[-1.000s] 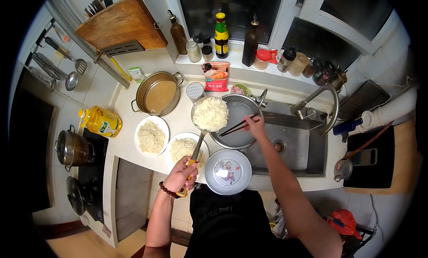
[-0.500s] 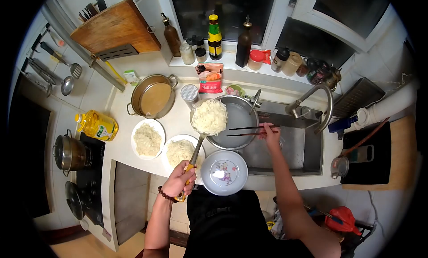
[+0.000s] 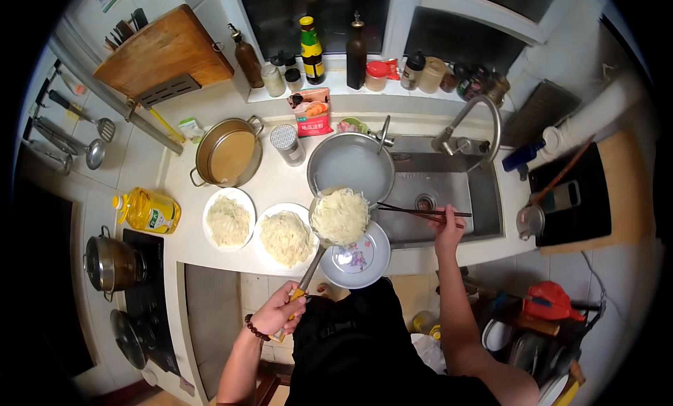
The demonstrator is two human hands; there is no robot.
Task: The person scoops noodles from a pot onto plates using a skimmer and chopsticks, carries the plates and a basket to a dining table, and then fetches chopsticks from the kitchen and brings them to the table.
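The left hand is closed around the handle of the ladle, near-left of the flowered plate. The noodles lie in the ladle, ahead of this hand, over the plate's far edge. Right of the plate, the right hand grips the chopsticks, tips near the noodles.

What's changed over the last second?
The left hand brought the scoop of noodles from the metal bowl's left rim toward the body, now overlapping the patterned plate. The right hand drew the chopsticks off the bowl, rightward over the sink. Nothing was taken or released; both noodle plates stayed put.
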